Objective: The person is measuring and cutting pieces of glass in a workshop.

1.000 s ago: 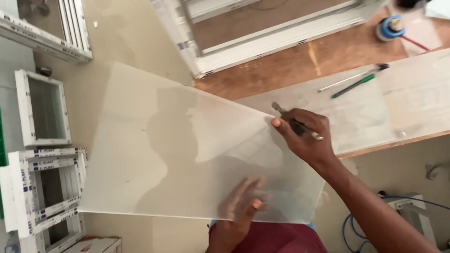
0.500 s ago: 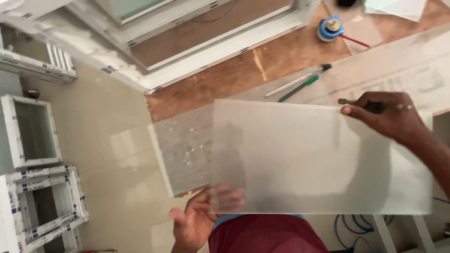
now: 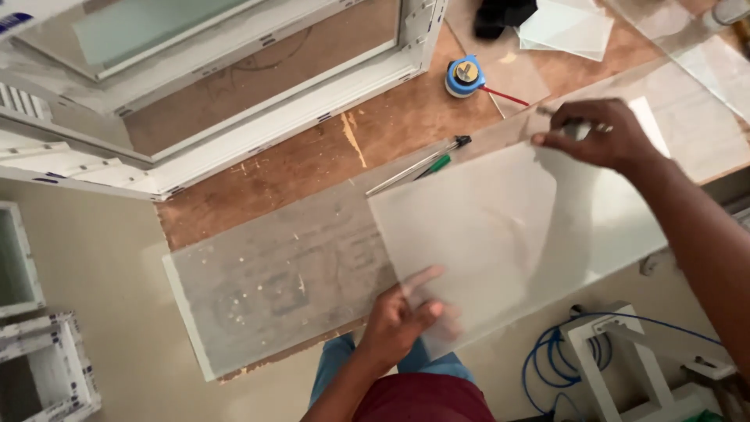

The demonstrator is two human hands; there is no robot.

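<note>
1. Across the middle of the frame runs a brown wooden workbench [image 3: 312,168], scuffed and scratched, with a pale tiled floor [image 3: 86,234] to its left and below.
2. On the bench, lower centre, lies a dusty, speckled glass sheet [image 3: 273,285] whose left end overhangs the bench edge.
3. Over its right end sits a frosted glass pane [image 3: 508,234], the piece in hand, reaching from centre frame to the right and overhanging the near edge of the bench.
4. The left hand [image 3: 398,320] grips the pane's lower left edge, thumb on top, fingers seen dimly through the glass beneath.
5. The right hand [image 3: 598,137] pinches the pane's upper edge, fingers closed; a thin tool also seems to be in this grip, too blurred to identify.
6. Upper left of the frame holds a white window frame [image 3: 258,117] lying on the bench, its upper part cut off.
7. Just above the pane lie a metal rod and a green-handled tool [image 3: 426,164], side by side.
8. Top centre stands a blue round reel [image 3: 465,76] with a red line trailing right.
9. Top right shows small glass offcuts [image 3: 566,27] and a dark object, partly cropped.
10. Lower right, a white stand [image 3: 617,352] with a blue cable [image 3: 547,355] stands on the floor.
11. Far left, more white frames [image 3: 47,367] are cut by the frame edge.
12. The person's dark red shirt and jeans show at bottom centre.
</note>
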